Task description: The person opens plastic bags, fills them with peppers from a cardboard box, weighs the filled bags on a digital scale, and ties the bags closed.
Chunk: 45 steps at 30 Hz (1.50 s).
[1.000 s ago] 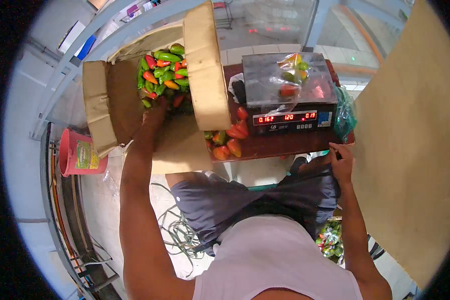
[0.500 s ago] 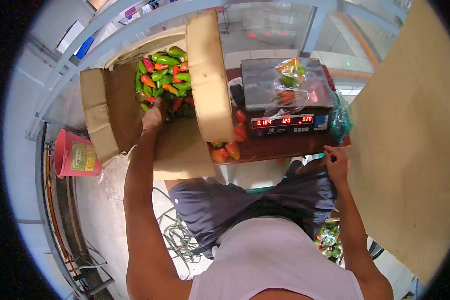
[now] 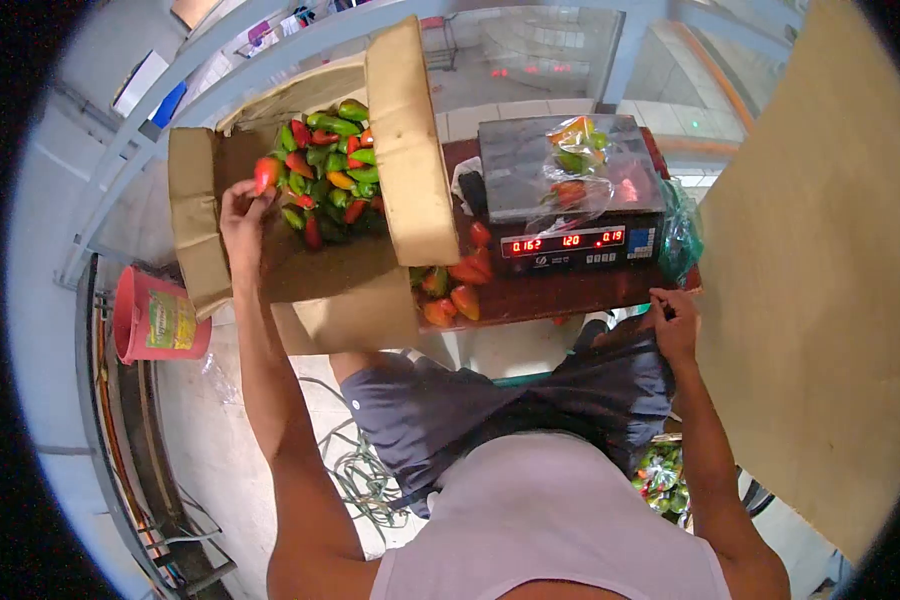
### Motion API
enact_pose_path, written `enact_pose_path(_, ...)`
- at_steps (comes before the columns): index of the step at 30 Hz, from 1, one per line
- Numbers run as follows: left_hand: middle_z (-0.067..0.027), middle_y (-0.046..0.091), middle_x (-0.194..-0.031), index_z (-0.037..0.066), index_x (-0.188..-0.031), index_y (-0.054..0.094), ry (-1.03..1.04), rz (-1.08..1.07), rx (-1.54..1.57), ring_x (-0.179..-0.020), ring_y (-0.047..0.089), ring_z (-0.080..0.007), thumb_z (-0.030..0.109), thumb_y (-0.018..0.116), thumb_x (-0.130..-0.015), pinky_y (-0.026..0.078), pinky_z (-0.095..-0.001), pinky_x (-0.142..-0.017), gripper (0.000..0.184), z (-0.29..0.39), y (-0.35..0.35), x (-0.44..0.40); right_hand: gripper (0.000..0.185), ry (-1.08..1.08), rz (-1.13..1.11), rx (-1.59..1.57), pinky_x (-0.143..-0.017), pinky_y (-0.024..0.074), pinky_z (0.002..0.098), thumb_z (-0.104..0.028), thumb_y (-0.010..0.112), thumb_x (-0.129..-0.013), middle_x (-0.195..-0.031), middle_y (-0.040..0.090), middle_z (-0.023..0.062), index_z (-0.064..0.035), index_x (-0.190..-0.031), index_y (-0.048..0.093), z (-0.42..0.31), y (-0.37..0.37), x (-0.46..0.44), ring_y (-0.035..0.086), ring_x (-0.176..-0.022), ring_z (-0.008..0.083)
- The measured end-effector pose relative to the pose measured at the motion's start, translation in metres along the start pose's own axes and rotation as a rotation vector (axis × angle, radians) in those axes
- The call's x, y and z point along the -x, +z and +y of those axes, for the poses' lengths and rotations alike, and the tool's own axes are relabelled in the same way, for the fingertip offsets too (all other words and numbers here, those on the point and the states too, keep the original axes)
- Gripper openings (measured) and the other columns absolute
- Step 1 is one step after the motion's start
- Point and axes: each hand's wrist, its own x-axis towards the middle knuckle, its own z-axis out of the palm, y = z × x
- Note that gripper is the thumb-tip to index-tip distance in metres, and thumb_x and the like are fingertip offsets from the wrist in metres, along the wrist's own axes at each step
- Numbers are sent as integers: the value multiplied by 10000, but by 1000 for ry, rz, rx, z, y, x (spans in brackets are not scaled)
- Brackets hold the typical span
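Between the fingers of my left hand (image 3: 244, 215) is a red pepper (image 3: 266, 174), held above the left side of a cardboard box (image 3: 300, 285). Green, red and orange peppers (image 3: 332, 165) lie piled in that box, which is tipped with its opening toward me. My right hand (image 3: 676, 322) is by the table's front right corner, near my knee. Its fingers are curled in, and whatever may be between them is hidden. A clear plastic bag (image 3: 578, 180) with several peppers rests on a digital scale (image 3: 515, 180), whose red display reads 0.162, 1.20 and 0.19.
Loose red peppers (image 3: 464, 300) lie on the dark red table (image 3: 560, 293) left of the scale. A green plastic bag (image 3: 681, 240) hangs at its right side. A pink bucket (image 3: 150, 318) and a coiled hose (image 3: 365, 480) are on the floor. A large tan board (image 3: 820, 270) stands at right.
My left hand has come up and left out of the pepper pile, now with a red pepper in it. The scale display changed from 0.164 to 0.162. My right hand stayed put.
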Motion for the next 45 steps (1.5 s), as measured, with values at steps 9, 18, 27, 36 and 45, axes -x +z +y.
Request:
enact_pose_path(9, -56, 664, -1061, 100, -1367, 497, -33, -114, 119, -879, 683, -163, 79, 666, -931, 528, -257, -676, 468, 65, 42, 66, 217, 4, -33, 50, -805, 519, 384, -84, 751, -802, -911, 680, 77, -109, -1017, 732, 0, 1, 2, 654, -845, 256)
enact_pose_path(18, 53, 532, -673, 88, -975, 678, -63, -20, 80, -521, 399, -27, 361, 633, -983, 298, -197, -477, 276, 28, 42, 101, 195, 54, -23, 8, -802, 528, 362, -82, 746, -810, -921, 691, 81, -113, -1002, 740, -4, 3, 3, 664, -869, 245)
enact_pose_path(27, 8, 635, -847, 52, -1131, 656, -195, -6, 149, -693, 528, -53, 155, 624, -958, 424, -203, -582, 203, 42, 51, 108, 278, -210, 1, -10, -1003, 469, 371, -158, 747, -854, -1392, 537, 132, -120, -1130, 733, -109, 5, -55, 532, -1255, 308)
enact_pose_path(36, -90, 667, -1109, 30, -1193, 657, 79, -307, -273, -1040, 628, -197, -153, 574, -714, 474, -298, -924, 519, 13, 8, 98, 243, -436, 23, -117, -680, 533, 377, -57, 692, -839, -924, 701, 191, -45, -1078, 730, -120, 67, -161, 684, -747, 303)
enact_pose_path(45, -129, 709, -1000, 63, -1170, 704, 7, -350, -596, -950, 665, -202, -25, 712, -747, 512, -328, -846, 432, 16, 3, 93, 569, -349, -395, 72, -933, 505, 387, -24, 712, -672, -1193, 649, 263, 55, -1228, 620, -185, 10, -220, 646, -1109, 371)
